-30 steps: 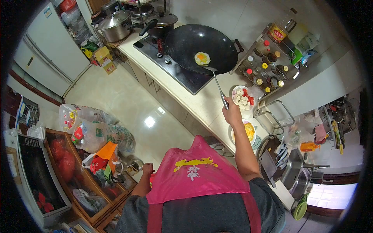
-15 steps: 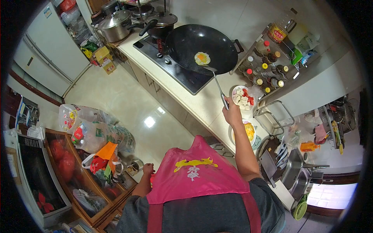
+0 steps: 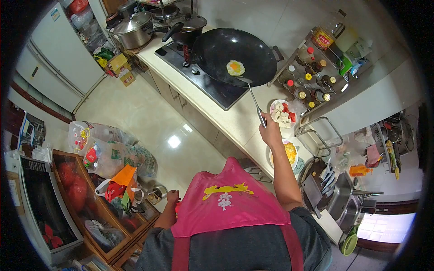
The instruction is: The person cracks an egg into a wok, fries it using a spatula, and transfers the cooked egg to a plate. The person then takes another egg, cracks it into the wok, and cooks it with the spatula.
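Note:
My right hand is closed round the handle of a metal spatula. The spatula's blade rests inside the black wok, just beside a fried egg with an orange yolk. Right by that hand stands a plate of white cubes and red pieces. A second plate with yellow egg is partly hidden behind my right forearm. My left hand hangs low beside the pink apron; its fingers look curled, but what they hold, if anything, is too small to make out.
The wok sits on a black cooktop, with a lidded pot to its left. A rack of bottles stands right of the wok. Further right are a cleaver and the sink. Stuffed plastic bags lie at left.

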Available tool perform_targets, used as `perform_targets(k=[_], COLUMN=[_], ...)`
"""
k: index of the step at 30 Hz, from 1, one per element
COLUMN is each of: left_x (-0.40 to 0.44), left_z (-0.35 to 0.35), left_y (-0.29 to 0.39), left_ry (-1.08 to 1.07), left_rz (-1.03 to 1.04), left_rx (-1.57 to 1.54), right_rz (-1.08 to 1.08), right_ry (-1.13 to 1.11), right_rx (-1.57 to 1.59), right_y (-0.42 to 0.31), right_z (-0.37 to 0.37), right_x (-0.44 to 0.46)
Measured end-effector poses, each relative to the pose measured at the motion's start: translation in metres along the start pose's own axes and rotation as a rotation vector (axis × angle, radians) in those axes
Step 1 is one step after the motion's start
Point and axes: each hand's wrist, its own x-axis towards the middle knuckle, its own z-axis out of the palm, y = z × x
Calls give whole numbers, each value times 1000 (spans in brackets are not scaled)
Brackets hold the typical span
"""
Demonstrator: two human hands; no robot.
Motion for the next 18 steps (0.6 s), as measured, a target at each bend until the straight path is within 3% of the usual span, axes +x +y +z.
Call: perform_targets(k=[18], left_x=[7], left_z=[2], left_y=[-7], left_ry=[5], left_rz=[-25], left_rx=[-5], right_rz=[-2], right_ry=[1], right_rx=[-5], right_y=[-3], right_z=[-2], right_x=[-1])
